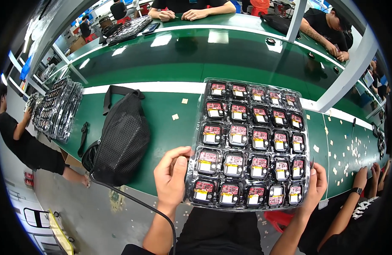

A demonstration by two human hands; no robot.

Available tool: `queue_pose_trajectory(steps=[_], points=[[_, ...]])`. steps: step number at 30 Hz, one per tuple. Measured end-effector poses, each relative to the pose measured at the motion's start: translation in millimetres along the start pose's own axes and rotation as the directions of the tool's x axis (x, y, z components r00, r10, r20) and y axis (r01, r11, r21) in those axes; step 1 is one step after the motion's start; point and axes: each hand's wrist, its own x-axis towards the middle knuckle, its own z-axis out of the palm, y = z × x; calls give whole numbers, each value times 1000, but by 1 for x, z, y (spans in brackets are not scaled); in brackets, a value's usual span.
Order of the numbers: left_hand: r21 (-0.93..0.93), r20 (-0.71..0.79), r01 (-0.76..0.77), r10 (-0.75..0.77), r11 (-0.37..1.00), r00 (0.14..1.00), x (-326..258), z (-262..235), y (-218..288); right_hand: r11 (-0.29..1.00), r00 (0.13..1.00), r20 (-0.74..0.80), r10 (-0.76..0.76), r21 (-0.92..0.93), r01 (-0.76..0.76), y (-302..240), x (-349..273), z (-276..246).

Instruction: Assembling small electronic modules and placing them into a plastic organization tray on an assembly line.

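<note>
A clear plastic tray [199, 142] is held up tilted in front of me. Rows of black square cases fill its pockets, each showing a red circuit board [259, 135], a white block and often a yellow strip. In the bottom row, one case [276, 196] is turned the other way round. My left hand [170, 178] grips the tray's left edge, thumb in front. At the lower right edge, my right hand [318, 185] closes on the tray. A thin dark pointed tool [313, 162] sticks up beside its fingers; how it is held is hidden.
A black mesh bag [124, 138] lies on the green table [164, 102] left of the tray. Stacked trays [62, 108] stand farther left. Small pale squares [175, 117] lie scattered, many at right. A metal post [344, 70] rises behind. Co-workers sit across and at right.
</note>
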Motion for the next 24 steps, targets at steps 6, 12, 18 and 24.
queue_pose_trajectory(steps=[6, 12, 18, 24], points=[[17, 19, -13, 12, 1000, 1000, -2, -2, -2, 1000, 1000, 16, -1, -7, 1, -3, 0, 0], [18, 33, 14, -14, 1000, 999, -1, -2, 2, 999, 999, -45, -23, -38, 21, 2, -1, -3], [10, 31, 4, -5, 1000, 1000, 0, -2, -1, 1000, 1000, -23, -11, -8, 11, 6, 4, 1], [-12, 45, 32, -32, 999, 998, 1, -1, 2, 999, 999, -17, -27, -27, 27, 0, 2, 3]])
